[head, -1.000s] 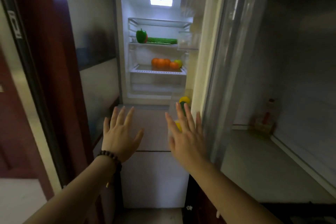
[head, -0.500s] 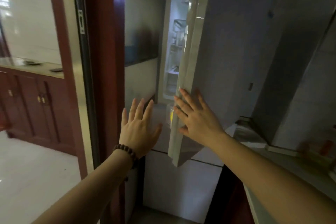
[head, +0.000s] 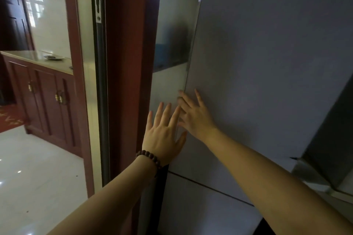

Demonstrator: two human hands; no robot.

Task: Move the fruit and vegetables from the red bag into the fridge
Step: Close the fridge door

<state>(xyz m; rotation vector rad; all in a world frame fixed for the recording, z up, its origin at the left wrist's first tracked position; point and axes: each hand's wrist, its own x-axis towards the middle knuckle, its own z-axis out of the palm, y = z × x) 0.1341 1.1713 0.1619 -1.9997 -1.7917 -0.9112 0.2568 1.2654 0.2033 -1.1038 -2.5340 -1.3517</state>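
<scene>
The fridge's grey upper door (head: 267,63) stands closed in front of me and hides the inside, so no fruit or vegetables show. My right hand (head: 196,118) lies flat against the door near its left edge, fingers spread, holding nothing. My left hand (head: 164,133), with a dark bead bracelet at the wrist, hovers just left of it, fingers apart and empty, by the door's edge. The lower fridge door (head: 200,206) is closed too. The red bag is out of view.
A dark red door frame (head: 126,63) with a metal strike plate rises just left of the fridge. Beyond it is a red-brown cabinet (head: 44,97) with a dish on its top and a glossy white floor (head: 34,177). A counter edge (head: 309,175) sits at right.
The fridge door has swung from wide open to closed under my right hand. The lit shelves with the pepper, cucumbers and oranges are hidden now. My view has turned left.
</scene>
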